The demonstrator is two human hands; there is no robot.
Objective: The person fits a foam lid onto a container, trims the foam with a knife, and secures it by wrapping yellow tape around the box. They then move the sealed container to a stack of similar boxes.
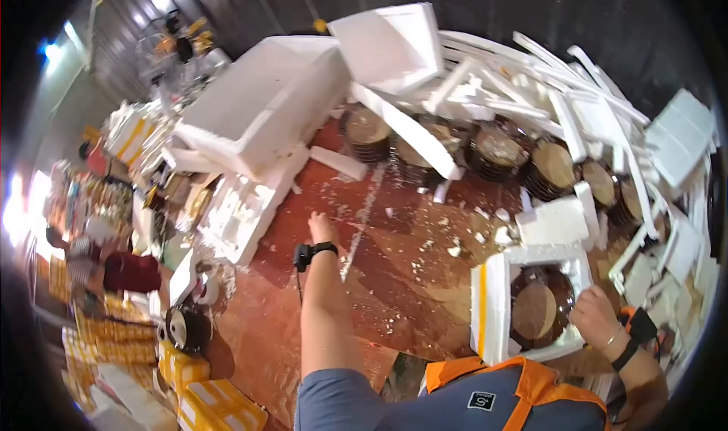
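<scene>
My right hand [594, 317] curls over the right wall of a white foam box [491, 310] with a yellow tape strip. Its fingertips reach in beside a dark, glossy round dish [534, 310] that sits inside, its middle brown. Off to the other side, my left hand [322, 228] is stretched forward over the red floor [379, 272], with nothing in it and its fingers loosely apart. Dark bands with small devices are on both wrists.
Stacks of round brown dishes [497, 149] line the floor ahead, among foam strips [406, 130]. A large foam box [265, 101] stands ahead left. Foam scraps pile up at right. Yellow-taped boxes [216, 404] and a person in dark red [130, 270] are at left.
</scene>
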